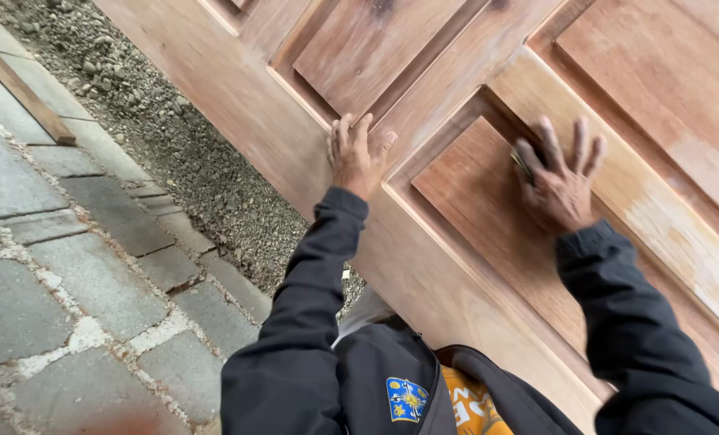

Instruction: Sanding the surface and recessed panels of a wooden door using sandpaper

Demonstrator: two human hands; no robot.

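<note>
Panelled wooden door (456, 266) lies flat, filling the right. Left hand (358, 155) pressed flat on frame rail; right hand (559, 184) presses sandpaper (522, 163) against raised panel edge. Pale sanded patches far right; near panel darker.

Both hands rest on the door (456, 266); paving (69, 266) lies left.
</note>
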